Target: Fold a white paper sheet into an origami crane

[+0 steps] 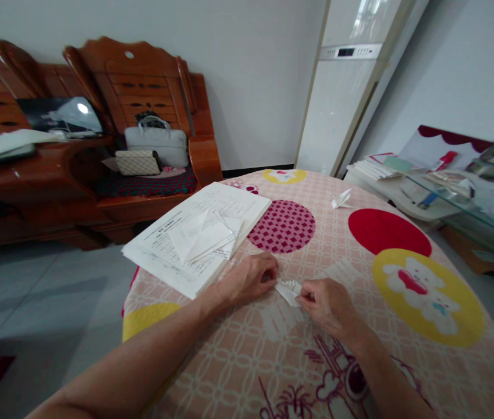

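Between my two hands, just above or on the tablecloth, is a small piece of folded white paper (288, 292). My left hand (253, 276) has its fingers curled and pinches the paper's left end. At the opposite end, my right hand (327, 302) grips the paper between thumb and bent fingers. A folded white paper crane (341, 199) stands farther back on the table. To the left of my hands, loose white paper sheets (205, 233) rest on a stack of printed pages (159, 247).
A patterned cloth covers the round table (229, 361). Behind it on the left stands a carved wooden sofa (142, 75) with a grey handbag (159, 142) and a quilted purse (137, 162). On the right is a glass-topped side table (451, 203) with papers and metal bowls.
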`<state>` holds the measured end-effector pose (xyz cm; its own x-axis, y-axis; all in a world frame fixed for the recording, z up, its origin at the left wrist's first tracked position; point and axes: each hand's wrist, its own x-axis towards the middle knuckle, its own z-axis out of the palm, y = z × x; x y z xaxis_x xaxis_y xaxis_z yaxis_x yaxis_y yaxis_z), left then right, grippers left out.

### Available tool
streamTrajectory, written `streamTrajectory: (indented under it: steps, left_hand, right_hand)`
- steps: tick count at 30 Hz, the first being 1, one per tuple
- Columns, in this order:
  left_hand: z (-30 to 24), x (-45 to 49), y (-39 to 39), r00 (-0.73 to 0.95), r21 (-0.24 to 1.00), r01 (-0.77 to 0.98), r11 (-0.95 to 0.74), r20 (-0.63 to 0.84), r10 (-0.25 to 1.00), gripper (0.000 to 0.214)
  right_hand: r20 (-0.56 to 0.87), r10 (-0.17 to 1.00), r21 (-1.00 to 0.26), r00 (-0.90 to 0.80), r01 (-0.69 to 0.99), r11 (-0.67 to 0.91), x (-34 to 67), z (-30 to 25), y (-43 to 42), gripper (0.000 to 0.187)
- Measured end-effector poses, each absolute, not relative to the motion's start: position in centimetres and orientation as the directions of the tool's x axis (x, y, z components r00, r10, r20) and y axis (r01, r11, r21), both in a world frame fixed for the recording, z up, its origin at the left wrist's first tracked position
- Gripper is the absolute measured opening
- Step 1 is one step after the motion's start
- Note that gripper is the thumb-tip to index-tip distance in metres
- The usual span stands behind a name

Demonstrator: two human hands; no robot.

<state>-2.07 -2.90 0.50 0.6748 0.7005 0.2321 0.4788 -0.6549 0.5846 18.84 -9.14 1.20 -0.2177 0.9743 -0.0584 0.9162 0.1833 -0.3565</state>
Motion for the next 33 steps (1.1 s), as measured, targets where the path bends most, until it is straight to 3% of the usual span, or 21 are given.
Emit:
streamTrajectory:
  steps: [4, 7, 10, 15, 18, 22, 28, 33]
  left_hand:
    - [0.4, -2.5, -2.7, 0.625, 0.673, 0.442, -0.593, 0.243, 0.742, 0.007]
    - [0.6, -2.7, -2.6, 0.594, 0.661, 0.451, -0.599, 0.278, 0.755, 0.009]
    - [1.0, -2.4, -3.4, 0.628, 0.541, 0.477, -0.693, 0.342, 0.699, 0.011]
    - [0.5, -1.4, -6.6, 0.827, 0.248, 0.387, -0.888, 0.333, 0.453, 0.017]
    - [-0.5, -1.4, -8.3, 0.852, 0.196, 0.388, -0.900, 0.295, 0.432, 0.021]
    - [-1.7, -2.0, -9.5, 0.830, 0.153, 0.409, -0.900, 0.349, 0.436, 0.038]
    - [-2.2, -2.0, -9.6, 0.807, 0.197, 0.435, -0.879, 0.348, 0.477, 0.037]
    - [-1.8, -1.7, -9.5, 0.790, 0.269, 0.426, -0.864, 0.356, 0.500, 0.034]
  right_hand:
    - [-0.048, 0.974, -0.364, -0.220, 0.912, 0.188, 18.9, 1.0, -9.1, 0.017]
    - [-0.046, 0.973, -0.356, -0.225, 0.914, 0.195, 18.9, 1.1, -9.2, 0.017]
    - [-0.047, 0.973, -0.353, -0.228, 0.915, 0.197, 18.9, 1.2, -9.2, 0.017]
    - [-0.054, 0.975, -0.368, -0.216, 0.912, 0.182, 18.9, 1.2, -9.4, 0.015]
    - [-0.058, 0.973, -0.364, -0.223, 0.913, 0.188, 19.0, 1.1, -9.4, 0.015]
    - [-0.054, 0.973, -0.375, -0.226, 0.907, 0.190, 19.0, 1.3, -9.3, 0.018]
    - [-0.072, 0.962, -0.608, -0.263, 0.776, 0.167, 20.3, 1.6, -9.2, 0.015]
    - [-0.193, 0.946, -0.820, -0.261, 0.572, -0.010, 21.9, 1.5, -9.0, 0.009]
